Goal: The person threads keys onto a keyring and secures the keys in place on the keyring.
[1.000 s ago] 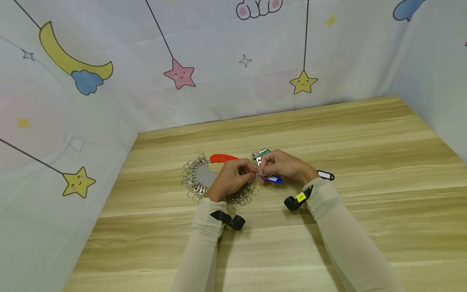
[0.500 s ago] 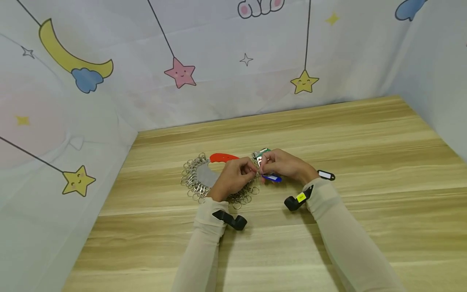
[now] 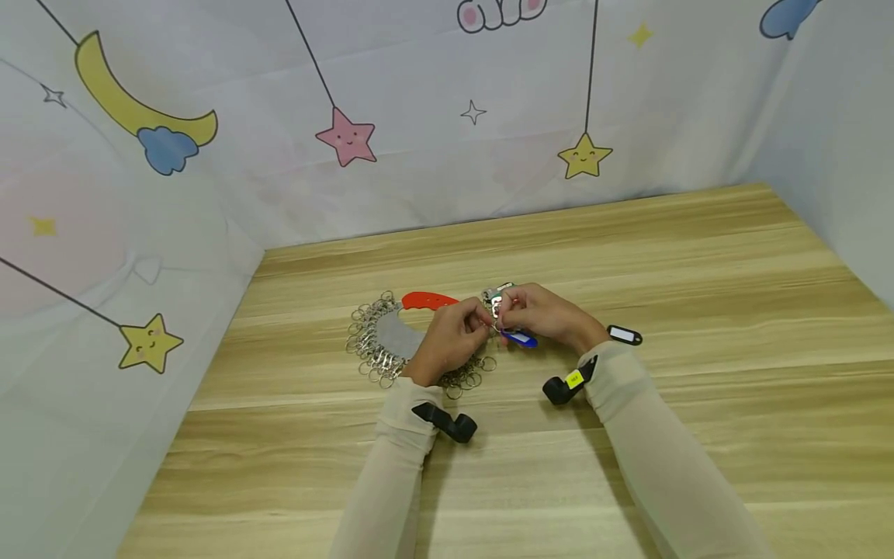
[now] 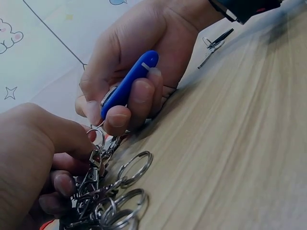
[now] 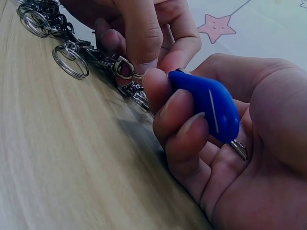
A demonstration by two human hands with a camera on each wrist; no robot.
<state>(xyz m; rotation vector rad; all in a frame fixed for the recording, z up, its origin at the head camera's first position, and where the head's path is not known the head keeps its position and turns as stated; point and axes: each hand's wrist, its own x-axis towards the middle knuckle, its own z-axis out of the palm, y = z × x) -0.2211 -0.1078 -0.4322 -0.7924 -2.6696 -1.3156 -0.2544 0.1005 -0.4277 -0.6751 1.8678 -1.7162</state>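
Note:
My left hand point(image 3: 450, 338) pinches a split key ring point(image 4: 100, 135) on a small swivel clasp, at the right side of a grey plate point(image 3: 400, 335) with a red handle point(image 3: 427, 300). Many such clasps and rings point(image 3: 363, 343) fringe the plate's curved edge. In my right hand point(image 3: 543, 317) is a blue key tag point(image 5: 211, 105), gripped between thumb and fingers. A metal key point(image 5: 238, 149) shows beyond the tag's rounded end in the right wrist view. The tag's other end lies right at the ring, where the fingertips of both hands meet and partly hide the join.
A tag with green and white parts point(image 3: 499, 301) lies just behind my right fingers, partly covered. To the right of my right wrist, a black key tag point(image 3: 624, 335) with a white label lies on the wooden table point(image 3: 733, 310). Patterned cloth walls point(image 3: 419, 194) stand behind and beside the table.
Both hands stay together at the ring with only slight finger movement. The left wrist has shifted a little to the right, and the blue tag slightly up and left.

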